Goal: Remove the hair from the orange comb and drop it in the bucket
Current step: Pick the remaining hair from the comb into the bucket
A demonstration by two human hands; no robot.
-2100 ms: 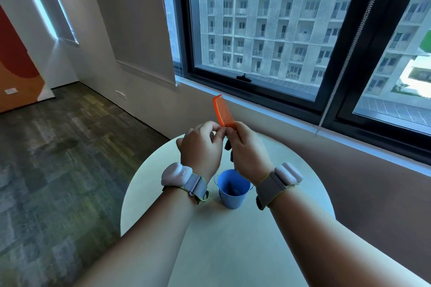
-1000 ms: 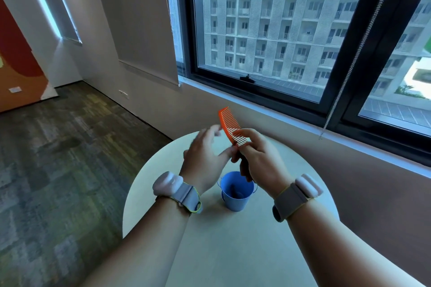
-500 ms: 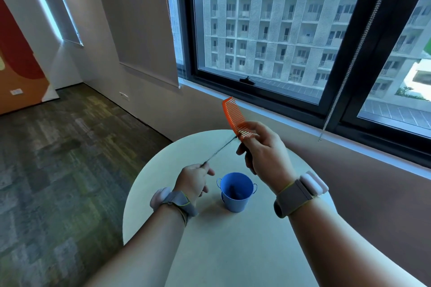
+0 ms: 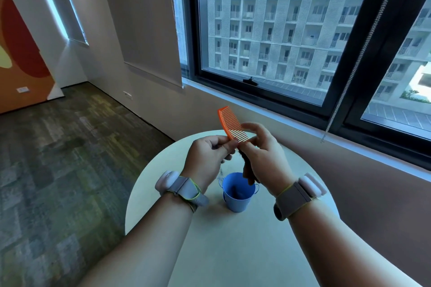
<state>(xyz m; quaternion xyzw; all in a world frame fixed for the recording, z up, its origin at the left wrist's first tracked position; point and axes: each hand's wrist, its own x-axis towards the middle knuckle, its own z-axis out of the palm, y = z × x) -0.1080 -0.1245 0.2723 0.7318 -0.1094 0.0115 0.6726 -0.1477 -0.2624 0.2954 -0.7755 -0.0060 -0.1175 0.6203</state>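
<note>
The right hand (image 4: 261, 158) grips the orange comb (image 4: 231, 124) above the blue bucket (image 4: 238, 193), mid-table. The left hand (image 4: 207, 161) pinches hair (image 4: 243, 158) at its teeth; pulling it free seems next.

1 head view, seemingly close, forward-down

Round pale table (image 4: 233, 251) bears one small blue bucket (image 4: 238, 200)
</note>
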